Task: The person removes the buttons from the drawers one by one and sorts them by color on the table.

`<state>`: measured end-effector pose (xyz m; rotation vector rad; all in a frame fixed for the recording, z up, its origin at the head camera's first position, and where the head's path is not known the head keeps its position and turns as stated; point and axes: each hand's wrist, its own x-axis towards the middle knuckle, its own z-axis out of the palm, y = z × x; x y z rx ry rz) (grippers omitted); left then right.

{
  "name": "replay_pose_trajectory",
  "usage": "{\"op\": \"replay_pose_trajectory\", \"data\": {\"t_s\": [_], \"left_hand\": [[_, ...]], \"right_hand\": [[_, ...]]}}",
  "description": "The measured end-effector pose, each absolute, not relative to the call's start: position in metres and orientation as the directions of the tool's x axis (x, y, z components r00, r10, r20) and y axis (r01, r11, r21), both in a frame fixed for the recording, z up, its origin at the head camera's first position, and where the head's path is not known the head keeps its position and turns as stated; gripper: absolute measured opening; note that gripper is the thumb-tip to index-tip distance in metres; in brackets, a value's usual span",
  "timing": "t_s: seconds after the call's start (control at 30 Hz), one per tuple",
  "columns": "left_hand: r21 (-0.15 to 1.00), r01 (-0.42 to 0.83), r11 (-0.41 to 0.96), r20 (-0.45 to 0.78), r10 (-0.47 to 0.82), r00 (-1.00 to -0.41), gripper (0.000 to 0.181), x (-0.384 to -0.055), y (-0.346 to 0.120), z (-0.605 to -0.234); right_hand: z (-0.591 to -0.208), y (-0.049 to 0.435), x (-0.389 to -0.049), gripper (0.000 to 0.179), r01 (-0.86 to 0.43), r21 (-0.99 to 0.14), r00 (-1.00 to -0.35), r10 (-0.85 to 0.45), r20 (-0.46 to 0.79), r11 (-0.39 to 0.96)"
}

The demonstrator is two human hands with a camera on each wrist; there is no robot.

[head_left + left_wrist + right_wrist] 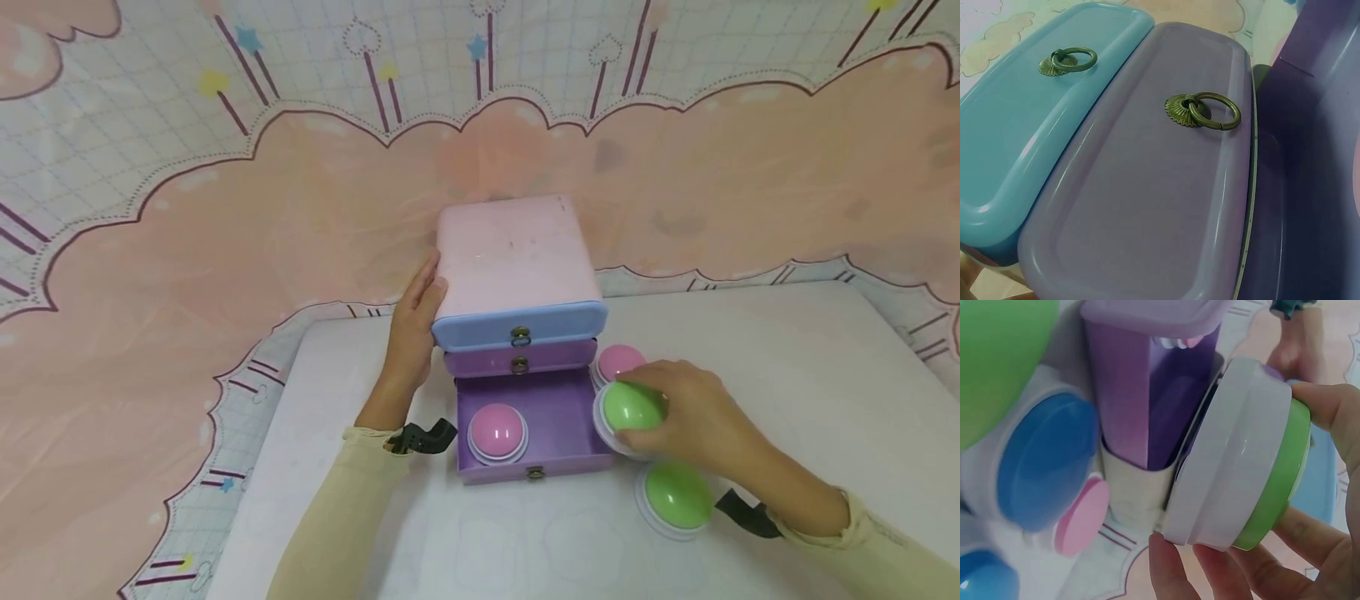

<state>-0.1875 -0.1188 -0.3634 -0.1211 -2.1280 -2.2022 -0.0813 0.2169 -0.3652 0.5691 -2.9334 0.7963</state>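
A small drawer cabinet (517, 250) with a pink top stands on the table, its lowest purple drawer (562, 417) pulled out. Inside that drawer, toward the left, sits a pink-domed push button (498, 431) on a white base. My left hand (411, 333) rests against the cabinet's left side, fingers extended along it. At the drawer's right edge, my right hand (693, 412) grips a green-domed push button (632, 406) between thumb and fingers. The right wrist view shows this button (1241, 462) tilted on its side, fingertips around its white base.
Another green button (678, 496) lies on the table by the right wrist, and a pink button (621, 362) beside the cabinet. Blue-domed buttons (1047, 462) appear in the right wrist view. Brass ring pulls (1204, 111) hang on the upper drawers. A patterned cloth (712, 183) rises behind.
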Motion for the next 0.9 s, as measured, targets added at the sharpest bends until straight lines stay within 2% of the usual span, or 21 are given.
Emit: {"op": "replay_pose_trajectory", "data": {"t_s": [0.33,0.53,0.77,0.9], "left_hand": [[0.994,0.091,-0.055,0.092,0.007,-0.996,0.051,-0.186,-0.117,-0.361],[0.995,0.086,-0.048,0.087,0.007,-0.996,0.050,-0.186,-0.117,-0.361],[0.996,0.077,-0.048,0.078,0.001,-0.997,0.050,-0.187,-0.118,-0.362],[0.996,0.077,-0.043,0.077,0.002,-0.997,0.051,-0.186,-0.118,-0.362]], "right_hand": [[-0.367,0.249,-0.067,0.064,-0.312,-0.448,-0.949,-0.295,0.109,0.838],[-0.371,0.270,-0.058,0.071,-0.245,-0.453,-0.966,-0.253,0.045,0.857],[-0.385,0.298,-0.048,0.072,-0.254,-0.424,-0.967,-0.230,0.109,0.869],[-0.394,0.309,-0.040,0.072,-0.214,-0.433,-0.976,-0.204,0.071,0.876]]}}
